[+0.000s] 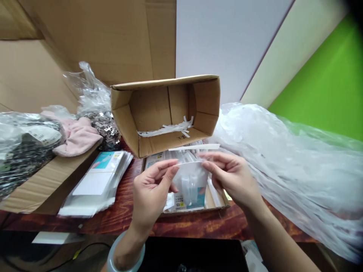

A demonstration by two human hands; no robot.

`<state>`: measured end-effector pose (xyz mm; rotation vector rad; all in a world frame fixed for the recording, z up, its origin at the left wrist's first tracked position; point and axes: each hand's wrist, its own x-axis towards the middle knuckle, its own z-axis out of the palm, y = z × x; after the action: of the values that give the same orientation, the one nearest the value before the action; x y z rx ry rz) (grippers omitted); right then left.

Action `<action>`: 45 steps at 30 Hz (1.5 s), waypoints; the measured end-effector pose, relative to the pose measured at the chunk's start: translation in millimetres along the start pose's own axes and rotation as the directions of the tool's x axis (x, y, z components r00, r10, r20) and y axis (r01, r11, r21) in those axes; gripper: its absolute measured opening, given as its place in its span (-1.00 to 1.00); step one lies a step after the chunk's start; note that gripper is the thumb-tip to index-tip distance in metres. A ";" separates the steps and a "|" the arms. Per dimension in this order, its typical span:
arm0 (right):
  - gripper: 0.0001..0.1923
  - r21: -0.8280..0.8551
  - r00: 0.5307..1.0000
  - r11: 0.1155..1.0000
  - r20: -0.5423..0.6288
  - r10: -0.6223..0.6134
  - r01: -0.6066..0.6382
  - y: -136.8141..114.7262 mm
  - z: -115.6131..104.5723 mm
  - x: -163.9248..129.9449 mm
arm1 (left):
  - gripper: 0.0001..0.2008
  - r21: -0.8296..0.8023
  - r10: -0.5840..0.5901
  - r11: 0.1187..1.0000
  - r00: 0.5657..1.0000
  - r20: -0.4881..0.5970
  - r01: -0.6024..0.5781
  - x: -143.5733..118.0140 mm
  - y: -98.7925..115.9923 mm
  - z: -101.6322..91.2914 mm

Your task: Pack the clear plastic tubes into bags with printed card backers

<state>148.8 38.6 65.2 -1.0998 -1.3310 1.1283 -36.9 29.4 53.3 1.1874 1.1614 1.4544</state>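
Two hands up front, both pinching one clear plastic packet (190, 180). Left hand (151, 192), pale bangle (124, 254) on wrist, grips packet's top left edge btwn thumb & fingers; right hand (231, 177) grips top right edge same way. Packet hangs just above a shallow tray box (218, 202) w/ more packets, on dark wood table (187, 224). Left of tray: stack of flat packets (98, 181) w/ blue-white cards. Right: big heap of clear plastic film (289, 170). Behind tray, cardboard box (167, 113) tipped on its side, opening toward camera, white paper strips (167, 129) inside. Far left: pink fabric item (78, 136) on a cardboard flap, bagged goods (22, 143) beside it. Cardboard sheets at far back.
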 end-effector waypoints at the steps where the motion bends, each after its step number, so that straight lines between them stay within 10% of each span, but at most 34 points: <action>1: -0.74 0.024 0.999 1.000 -0.034 0.015 -0.014 0.0 2.6 -3.7 | -0.81 0.025 -0.002 1.000 1.000 -0.005 0.002 -1.3 1.0 -0.8; 6: -0.88 0.006 0.961 0.973 -0.158 -0.227 0.230 4.3 7.9 -20.8 | -0.88 0.040 0.056 0.998 0.998 0.017 -0.056 -4.8 7.9 -7.5; 10: -0.79 -0.013 0.867 0.898 -0.253 -0.428 0.440 24.6 17.8 -35.6 | -0.92 -0.252 0.185 0.952 0.983 0.019 -0.174 -7.2 2.9 -3.6; 14: -0.87 0.108 0.867 0.922 -0.396 -0.302 0.371 58.2 42.9 -41.8 | -0.88 -0.646 -0.171 0.754 0.985 -0.019 0.118 -12.4 -18.2 14.3; 17: -0.68 0.233 0.873 0.933 -0.467 -0.141 0.275 83.7 60.2 -42.4 | -0.89 -0.795 -0.460 0.555 0.886 -0.049 0.245 -15.6 -31.4 27.7; 21: -0.67 0.194 0.860 0.952 -0.497 -0.114 0.238 104.2 68.6 -46.5 | -0.87 -0.805 -0.590 0.501 0.806 -0.047 0.319 -14.5 -40.3 35.9; 25: -0.80 0.016 0.890 0.992 -0.444 -0.104 0.124 102.2 63.5 -52.4 | -0.87 -0.672 -0.378 0.710 0.918 -0.115 0.208 -12.5 -50.3 32.5; 28: -0.45 -0.355 0.821 0.929 -0.495 -0.284 0.107 87.2 53.0 -51.0 | -0.79 -0.365 -0.098 0.931 0.974 -0.203 0.017 -16.5 -54.2 25.2; 31: -0.35 -0.707 0.750 0.655 -0.274 -0.602 0.267 63.9 39.1 -42.4 | -0.82 -0.001 0.140 0.990 0.979 -0.146 -0.142 -24.5 -49.5 18.0; 34: -0.54 -0.844 0.748 0.377 0.043 -0.662 0.382 39.1 27.7 -33.7 | -0.79 0.147 0.281 0.951 0.959 -0.032 -0.273 -32.1 -41.0 13.6; 40: -0.40 -0.760 0.800 0.399 0.256 -0.542 0.513 15.0 28.9 -35.5 | -0.76 0.257 0.333 0.911 0.943 0.010 -0.324 -36.9 -30.4 9.9; 45: -0.84 -0.787 0.771 0.442 0.065 -0.633 0.430 16.3 33.9 -31.6 | -0.81 0.175 0.204 0.963 0.979 0.026 -0.205 -35.3 -23.1 7.5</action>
<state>117.0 8.0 43.6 -1.1929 -1.8440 -0.1406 -23.1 -0.8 26.2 1.4717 1.2106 1.5208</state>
